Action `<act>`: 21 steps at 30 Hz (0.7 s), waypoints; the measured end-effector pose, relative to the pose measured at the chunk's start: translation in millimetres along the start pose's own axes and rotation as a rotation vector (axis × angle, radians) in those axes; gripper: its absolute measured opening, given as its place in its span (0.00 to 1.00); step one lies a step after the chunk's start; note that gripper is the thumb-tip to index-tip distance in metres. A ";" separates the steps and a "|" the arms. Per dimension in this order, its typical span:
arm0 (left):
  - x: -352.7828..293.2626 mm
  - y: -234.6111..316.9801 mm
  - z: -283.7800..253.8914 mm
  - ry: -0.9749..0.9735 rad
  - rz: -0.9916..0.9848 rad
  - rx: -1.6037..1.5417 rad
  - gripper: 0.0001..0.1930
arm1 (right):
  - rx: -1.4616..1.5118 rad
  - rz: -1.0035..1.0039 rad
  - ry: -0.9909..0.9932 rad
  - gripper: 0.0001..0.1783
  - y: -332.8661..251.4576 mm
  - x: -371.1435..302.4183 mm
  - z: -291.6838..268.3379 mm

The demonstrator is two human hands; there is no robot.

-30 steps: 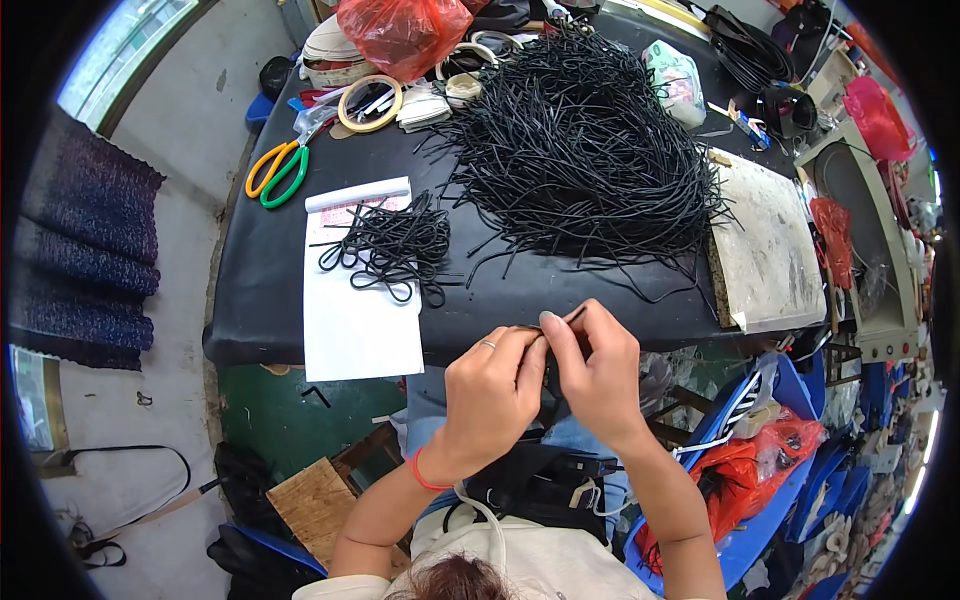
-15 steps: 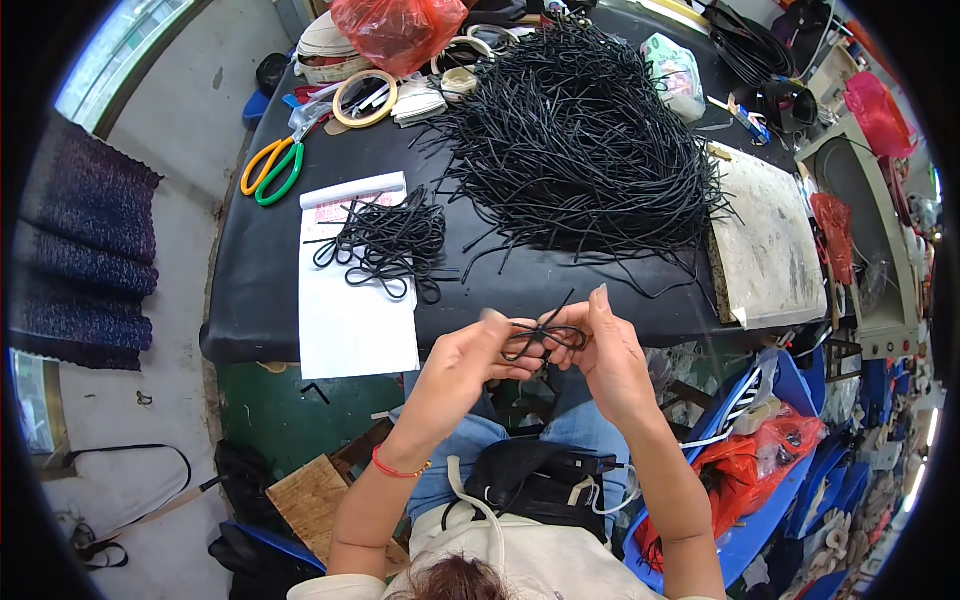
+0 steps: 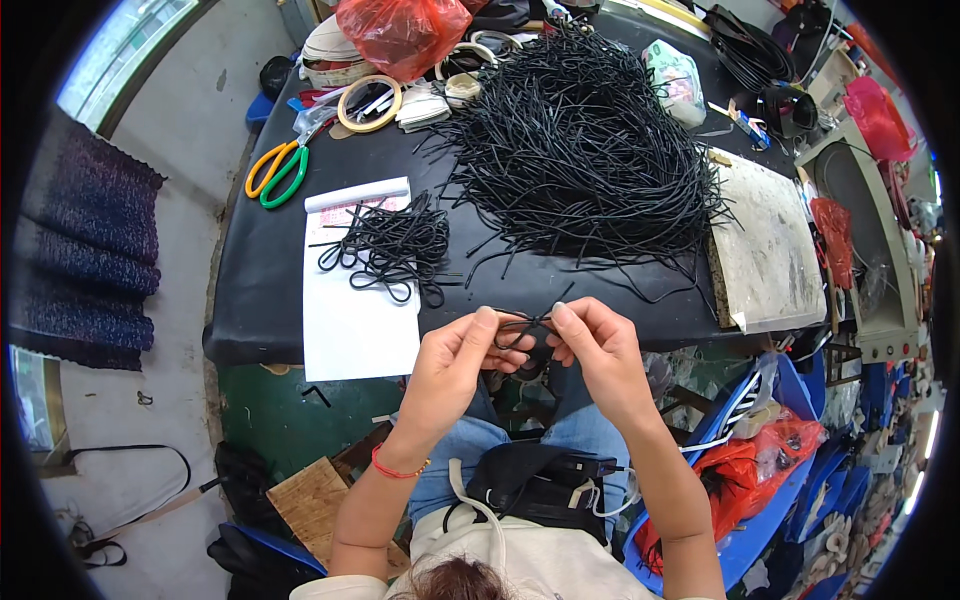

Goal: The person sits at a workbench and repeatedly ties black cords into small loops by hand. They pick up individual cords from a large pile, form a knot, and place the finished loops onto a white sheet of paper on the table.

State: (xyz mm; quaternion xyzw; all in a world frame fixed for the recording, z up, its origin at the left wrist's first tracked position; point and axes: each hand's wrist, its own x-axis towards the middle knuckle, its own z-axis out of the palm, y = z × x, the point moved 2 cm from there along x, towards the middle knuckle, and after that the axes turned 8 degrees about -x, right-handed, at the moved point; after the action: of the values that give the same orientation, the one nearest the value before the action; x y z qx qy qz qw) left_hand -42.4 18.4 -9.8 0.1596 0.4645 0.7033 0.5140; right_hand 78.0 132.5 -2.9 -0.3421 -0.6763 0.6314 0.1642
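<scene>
Got a small black cord bow (image 3: 537, 322) held up by the near edge of the black table (image 3: 262, 300), left hand (image 3: 448, 362) and right hand (image 3: 608, 362) each pinching one side, thumb against fingers. Tangled cord pile (image 3: 590, 150) sits beyond it.

The left hand (image 3: 447, 365) and right hand (image 3: 600, 350) hid parts of the black cord (image 3: 537, 321), whose small knot could not be made out. Looped cords (image 3: 400, 242) covered some of the white paper (image 3: 360, 335), and its reddish print was too small to read. The upper edge cut off a red plastic bag (image 3: 405, 38); the lower, the person's hair (image 3: 456, 582).
</scene>
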 end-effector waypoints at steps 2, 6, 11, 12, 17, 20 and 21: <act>-0.2 -0.1 -0.3 -0.001 -0.028 -0.045 0.16 | 0.015 0.013 -0.003 0.17 3.6 0.1 0.1; 0.3 -5.7 0.0 -0.002 0.033 0.045 0.14 | 0.081 0.046 -0.010 0.20 6.7 0.5 3.4; -1.3 -8.3 -3.8 0.049 0.102 0.130 0.12 | 0.141 0.114 -0.072 0.23 6.6 1.0 5.3; -2.4 -8.0 -5.5 0.067 0.106 0.139 0.11 | 0.159 0.127 -0.077 0.21 8.3 1.7 6.5; 6.0 28.2 -36.7 0.471 0.466 0.580 0.07 | -0.575 -0.465 0.357 0.06 -6.7 14.3 -15.5; 18.8 50.6 -68.6 0.757 0.622 1.125 0.09 | -0.882 -0.625 0.534 0.07 -5.3 42.1 -28.4; 22.3 49.7 -76.8 0.834 0.571 1.157 0.13 | -0.964 -0.659 0.560 0.08 -6.6 48.7 -29.0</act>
State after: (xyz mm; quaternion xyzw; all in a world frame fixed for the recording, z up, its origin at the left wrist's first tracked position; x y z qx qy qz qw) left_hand -134.3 -1.7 -14.6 0.2386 0.8547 0.4556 -0.0704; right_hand 60.7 186.8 -2.4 -0.3037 -0.8850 0.0602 0.3477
